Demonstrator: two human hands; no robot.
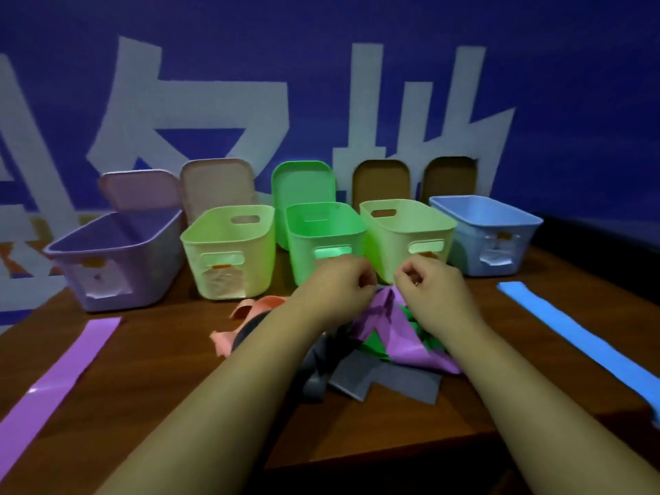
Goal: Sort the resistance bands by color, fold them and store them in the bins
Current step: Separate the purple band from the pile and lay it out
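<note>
The right hand (434, 284) is clenched, pinching the peak of a crumpled purple band (385, 316) just under its fingers; the left hand (339, 280) is curled right beside it, though whether it grips the band I cannot tell; beneath both hands, green (371, 339), grey (389, 378) and pink (250, 309) bands lie heaped on the surface (171, 351); a flat purple band (60, 373) lies well left of the left hand, a blue band (571, 337) well right of the right; a row of bins (321, 244) stands just beyond the hands.
</note>
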